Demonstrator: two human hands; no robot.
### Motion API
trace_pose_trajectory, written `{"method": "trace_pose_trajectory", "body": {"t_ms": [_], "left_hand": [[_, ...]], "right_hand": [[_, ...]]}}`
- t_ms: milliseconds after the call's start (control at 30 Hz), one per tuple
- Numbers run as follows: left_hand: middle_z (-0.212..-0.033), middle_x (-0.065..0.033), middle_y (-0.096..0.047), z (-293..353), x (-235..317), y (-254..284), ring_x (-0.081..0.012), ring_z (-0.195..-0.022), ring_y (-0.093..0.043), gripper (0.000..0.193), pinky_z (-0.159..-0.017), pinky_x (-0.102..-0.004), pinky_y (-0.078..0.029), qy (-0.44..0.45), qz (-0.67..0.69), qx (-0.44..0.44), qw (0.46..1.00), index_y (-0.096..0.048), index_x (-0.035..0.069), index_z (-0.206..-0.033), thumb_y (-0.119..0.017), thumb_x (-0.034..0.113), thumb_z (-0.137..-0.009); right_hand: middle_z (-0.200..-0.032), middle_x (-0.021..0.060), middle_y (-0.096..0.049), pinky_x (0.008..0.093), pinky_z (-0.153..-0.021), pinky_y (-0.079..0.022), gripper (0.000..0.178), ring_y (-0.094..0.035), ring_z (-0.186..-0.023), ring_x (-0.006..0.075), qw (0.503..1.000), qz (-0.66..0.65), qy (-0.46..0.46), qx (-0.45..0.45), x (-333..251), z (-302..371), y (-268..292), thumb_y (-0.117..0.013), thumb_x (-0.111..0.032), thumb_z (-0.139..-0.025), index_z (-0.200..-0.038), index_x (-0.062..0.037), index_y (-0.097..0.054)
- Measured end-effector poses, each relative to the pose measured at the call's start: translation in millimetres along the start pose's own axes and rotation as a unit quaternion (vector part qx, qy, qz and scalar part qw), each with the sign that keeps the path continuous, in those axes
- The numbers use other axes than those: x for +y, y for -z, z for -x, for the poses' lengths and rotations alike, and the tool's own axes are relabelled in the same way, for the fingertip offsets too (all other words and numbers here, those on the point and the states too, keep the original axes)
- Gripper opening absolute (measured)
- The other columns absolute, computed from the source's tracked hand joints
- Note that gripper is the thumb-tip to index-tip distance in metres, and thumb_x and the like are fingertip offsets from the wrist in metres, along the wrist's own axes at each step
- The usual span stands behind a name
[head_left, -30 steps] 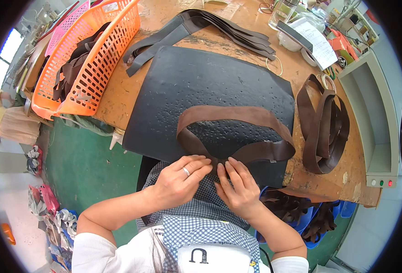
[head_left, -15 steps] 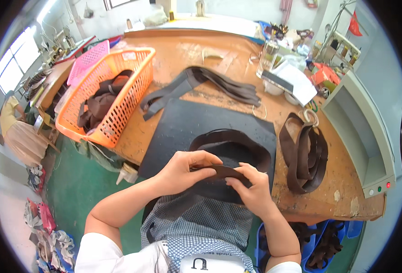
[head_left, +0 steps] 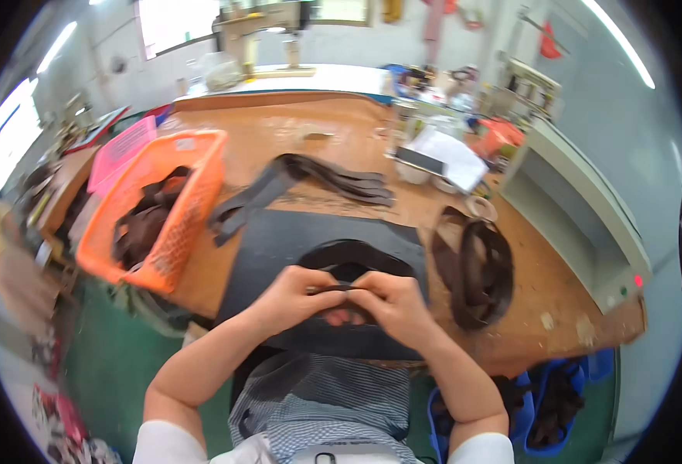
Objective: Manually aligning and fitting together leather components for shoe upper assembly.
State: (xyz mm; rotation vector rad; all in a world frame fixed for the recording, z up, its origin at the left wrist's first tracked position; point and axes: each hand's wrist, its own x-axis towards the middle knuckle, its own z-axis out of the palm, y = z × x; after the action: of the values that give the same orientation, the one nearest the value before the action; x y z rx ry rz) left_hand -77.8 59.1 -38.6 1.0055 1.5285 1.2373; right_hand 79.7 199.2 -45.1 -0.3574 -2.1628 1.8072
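Observation:
A dark brown fabric band [head_left: 360, 251] curves in a loop over the black mat [head_left: 260, 251] on the table in front of me. My left hand [head_left: 294, 300] pinches its near edge between thumb and fingers. Close beside it, nearly touching, my right hand [head_left: 393, 308] pinches the same band. The thumbs and forefingers meet near the middle, and the short stretch of band between them is mostly hidden. Some fingertips show below the band.
An orange basket [head_left: 194, 213] of brown pieces stands at the left. More strips [head_left: 310, 170] lie beyond the mat, and coiled brown bands [head_left: 472, 271] lie to the right. A grey metal housing [head_left: 569, 216] borders the table's right side. Blue bins [head_left: 545, 417] stand below.
My hands have drawn together along the band, from a small gap apart to nearly touching. The view has tilted up and turned right, so the table sits lower and farther left in it.

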Motion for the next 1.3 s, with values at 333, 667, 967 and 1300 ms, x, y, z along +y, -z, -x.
{"method": "trace_pose_trajectory", "body": {"t_ms": [333, 667, 967, 1300], "left_hand": [[-0.087, -0.017, -0.072, 7, 73, -8, -0.0153, -0.073, -0.071, 0.024, -0.065, -0.0252, -0.059, 0.055, 0.063, -0.04, 0.996, -0.064, -0.01, -0.102, -0.057, 0.012, -0.099], [-0.091, -0.0164, -0.073, -35, 34, -15, -0.0143, -0.074, -0.071, 0.024, -0.07, -0.0247, -0.06, 0.085, 0.206, -0.132, 0.966, -0.061, -0.005, -0.108, -0.056, 0.017, -0.101], [-0.1, -0.017, -0.072, -42, 28, -29, -0.0155, -0.081, -0.071, 0.023, -0.075, -0.0261, -0.059, 0.08, 0.205, -0.121, 0.968, -0.059, -0.006, -0.114, -0.057, 0.013, -0.1], [-0.107, -0.0117, -0.069, -21, 5, -66, -0.0162, -0.097, -0.069, 0.024, -0.09, -0.0317, -0.055, -0.015, 0.184, 0.028, 0.982, -0.05, -0.002, -0.121, -0.052, 0.013, -0.102]], "right_hand": [[-0.075, 0.0044, -0.068, 0.0202, -0.057, -0.048, 0.01, -0.062, -0.065, 0.0072, 0.987, -0.147, -0.062, 0.022, -26, 55, 43, -0.069, -0.006, -0.09, -0.096, 0.0004, -0.064], [-0.07, 0.001, -0.065, 0.018, -0.044, -0.038, 0.017, -0.056, -0.053, 0.0049, 0.977, -0.186, -0.082, 0.056, 3, 51, 71, -0.07, -0.019, -0.093, -0.093, -0.0027, -0.065], [-0.072, 0.0015, -0.065, 0.0223, -0.045, -0.039, 0.013, -0.057, -0.056, 0.0085, 0.987, 0.009, -0.038, 0.157, 33, 45, 73, -0.071, -0.013, -0.09, -0.09, -0.0024, -0.065], [-0.084, 0.0052, -0.07, 0.0232, -0.065, -0.05, 0.011, -0.063, -0.073, 0.0094, 0.951, 0.061, 0.08, 0.292, 10, 58, 1, -0.064, -0.005, -0.093, -0.1, 0.0028, -0.069]]}}
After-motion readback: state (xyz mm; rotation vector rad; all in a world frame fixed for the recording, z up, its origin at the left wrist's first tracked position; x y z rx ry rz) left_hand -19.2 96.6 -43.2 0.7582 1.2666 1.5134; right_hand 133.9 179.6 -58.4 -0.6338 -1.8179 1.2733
